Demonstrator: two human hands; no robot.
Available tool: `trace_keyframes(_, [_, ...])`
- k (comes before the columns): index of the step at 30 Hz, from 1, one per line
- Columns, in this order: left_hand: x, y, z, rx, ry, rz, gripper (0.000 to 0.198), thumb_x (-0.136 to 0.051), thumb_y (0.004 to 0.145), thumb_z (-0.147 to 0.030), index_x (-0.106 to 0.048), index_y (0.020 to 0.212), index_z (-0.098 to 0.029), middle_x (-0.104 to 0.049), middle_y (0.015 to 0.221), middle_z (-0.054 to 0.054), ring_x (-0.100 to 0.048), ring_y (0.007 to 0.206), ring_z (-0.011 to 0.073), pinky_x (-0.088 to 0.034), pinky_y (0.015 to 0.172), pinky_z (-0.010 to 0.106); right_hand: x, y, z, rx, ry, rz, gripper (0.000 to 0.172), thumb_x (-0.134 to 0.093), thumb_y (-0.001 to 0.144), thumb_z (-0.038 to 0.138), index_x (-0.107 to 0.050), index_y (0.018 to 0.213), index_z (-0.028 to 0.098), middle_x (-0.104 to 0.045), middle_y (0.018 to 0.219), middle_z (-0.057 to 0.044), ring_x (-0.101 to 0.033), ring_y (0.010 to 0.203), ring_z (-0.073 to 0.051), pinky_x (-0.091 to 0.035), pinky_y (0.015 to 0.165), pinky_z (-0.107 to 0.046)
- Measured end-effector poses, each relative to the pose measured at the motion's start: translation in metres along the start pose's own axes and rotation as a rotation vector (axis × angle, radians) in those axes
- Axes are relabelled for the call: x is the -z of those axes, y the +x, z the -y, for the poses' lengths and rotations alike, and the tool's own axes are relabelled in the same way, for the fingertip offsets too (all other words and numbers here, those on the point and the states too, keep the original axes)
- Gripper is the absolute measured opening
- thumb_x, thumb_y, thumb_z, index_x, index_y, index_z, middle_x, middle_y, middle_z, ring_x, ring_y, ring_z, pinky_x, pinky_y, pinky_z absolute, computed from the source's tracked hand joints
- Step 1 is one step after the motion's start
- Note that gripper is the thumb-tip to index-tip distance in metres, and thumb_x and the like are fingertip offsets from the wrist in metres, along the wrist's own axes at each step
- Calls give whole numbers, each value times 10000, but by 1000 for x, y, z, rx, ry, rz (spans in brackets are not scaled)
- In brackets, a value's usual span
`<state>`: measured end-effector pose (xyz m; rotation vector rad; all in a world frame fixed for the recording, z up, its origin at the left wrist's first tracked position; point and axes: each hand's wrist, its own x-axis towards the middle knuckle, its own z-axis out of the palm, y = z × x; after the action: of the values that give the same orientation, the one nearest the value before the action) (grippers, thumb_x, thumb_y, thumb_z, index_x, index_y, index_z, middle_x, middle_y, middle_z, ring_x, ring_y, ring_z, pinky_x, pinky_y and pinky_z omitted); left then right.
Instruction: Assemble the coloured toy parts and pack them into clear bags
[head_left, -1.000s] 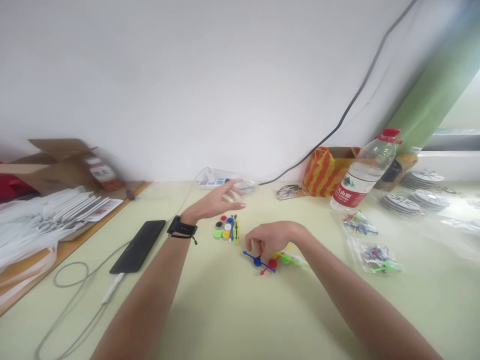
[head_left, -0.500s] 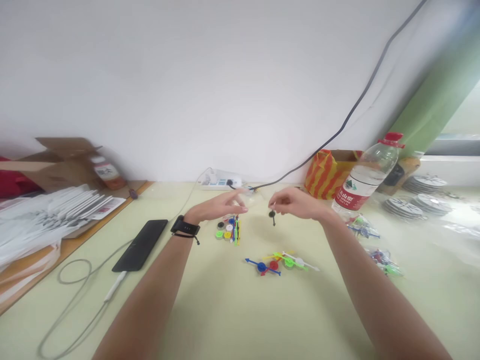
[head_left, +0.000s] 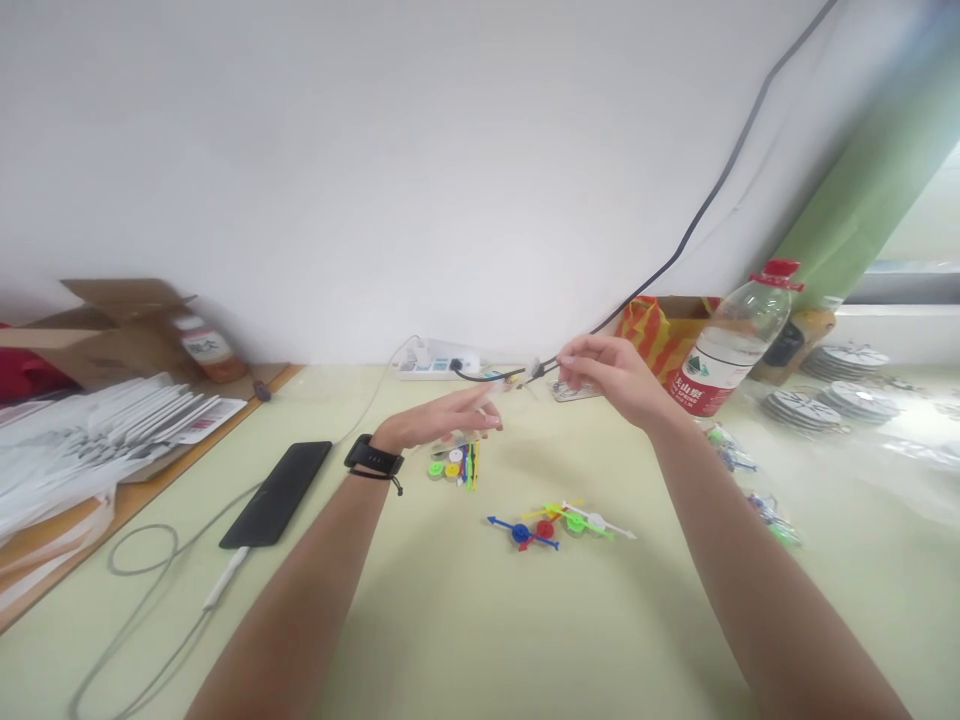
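Observation:
My left hand [head_left: 450,415] reaches over the table from the left, its fingers stretched and apart. Just below it lie small coloured discs [head_left: 453,457] and a bundle of thin coloured arrows [head_left: 471,467]. Clear plastic shows under this hand, partly hidden. The fingertips of my right hand [head_left: 609,372] are pinched at the end of a black arrow spinner [head_left: 537,370], tilted in front of the black cable. In front of both hands, several assembled arrow spinners [head_left: 546,529] in blue, red, yellow, green and white lie in a loose group.
A black phone [head_left: 277,494] on a white cable lies left, near stacked white packets [head_left: 142,425] and a cardboard box [head_left: 90,345]. A power strip [head_left: 439,367] sits by the wall. On the right are a large water bottle [head_left: 727,350], bagged spinners [head_left: 772,518] and stacked round discs [head_left: 802,410].
My right hand has moved up and away from me, and the black spinner has swung from hanging down to pointing left. My left hand has shifted slightly lower, covering some discs.

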<state>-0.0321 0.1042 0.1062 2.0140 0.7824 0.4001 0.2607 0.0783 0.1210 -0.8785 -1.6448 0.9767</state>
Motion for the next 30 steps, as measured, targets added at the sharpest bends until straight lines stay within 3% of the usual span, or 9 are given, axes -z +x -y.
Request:
trace_keyframes(5, [-5, 4, -2, 44, -107, 91, 720, -593, 933, -472, -326, 1582, -314, -663, 1210, 89, -620, 995, 227, -480, 803, 334, -9, 0, -4, -66, -76, 166, 314, -709, 863, 460, -686, 992, 174, -722, 812, -52, -625, 702, -153, -525, 716, -296])
trace_keyframes(9, [-4, 7, 7, 37, -177, 121, 775, -594, 896, -408, -276, 1599, -338, -640, 1229, 91, -615, 899, 197, -470, 687, 289, -9, 1, -8, -89, -193, 132, 360, -640, 917, 466, -621, 1141, 185, -717, 813, -49, -630, 716, -160, -524, 711, -293])
trace_keyframes(11, [-2, 7, 13, 43, -194, 113, 791, -595, 879, -399, -275, 1599, -337, -641, 1206, 91, -597, 852, 186, -438, 610, 260, -6, 3, -12, -119, -276, 90, 308, -582, 951, 454, -608, 1096, 184, -712, 811, -50, -625, 713, -157, -509, 681, -276])
trace_keyframes(13, [1, 7, 18, 44, -204, 97, 783, -593, 872, -394, -294, 1592, -331, -642, 1177, 91, -583, 840, 185, -422, 586, 250, -5, 3, -16, -176, -392, 142, 252, -552, 961, 421, -614, 1003, 181, -713, 824, -59, -625, 717, -159, -484, 633, -256])
trace_keyframes(16, [5, 6, 22, 17, -222, 69, 752, -583, 878, -383, -322, 1580, -312, -639, 1167, 98, -576, 855, 191, -452, 639, 271, -17, 1, -23, -209, -572, 468, 177, -608, 910, 343, -657, 927, 174, -729, 896, -70, -643, 757, -170, -471, 630, -249])
trace_keyframes(18, [6, 5, 22, -2, -232, 65, 739, -578, 888, -375, -325, 1577, -293, -635, 1172, 108, -578, 866, 194, -466, 683, 291, -36, -2, -27, -164, -620, 714, 172, -670, 860, 322, -692, 945, 173, -734, 976, -71, -660, 809, -176, -482, 687, -253])
trace_keyframes(23, [7, 3, 17, 16, -257, 81, 709, -566, 922, -394, -311, 1577, -305, -624, 1185, 106, -580, 879, 194, -470, 743, 316, -97, -13, -36, -180, -563, 1039, 286, -766, 777, 316, -698, 1026, 191, -739, 925, -20, -661, 762, -154, -461, 640, -221])
trace_keyframes(26, [6, 2, 13, 32, -258, 66, 699, -577, 930, -435, -323, 1571, -322, -629, 1169, 98, -575, 889, 195, -468, 748, 315, -113, -17, -40, -179, -567, 1067, 144, -726, 765, 189, -696, 905, 173, -712, 801, 2, -634, 684, -131, -442, 586, -200])
trace_keyframes(30, [5, 2, 10, 55, -273, 63, 698, -578, 936, -485, -334, 1569, -323, -629, 1168, 99, -581, 898, 199, -465, 725, 305, -103, -14, -34, -163, -428, 947, 109, -703, 756, 142, -674, 859, 164, -700, 792, -4, -662, 703, -136, -481, 621, -202])
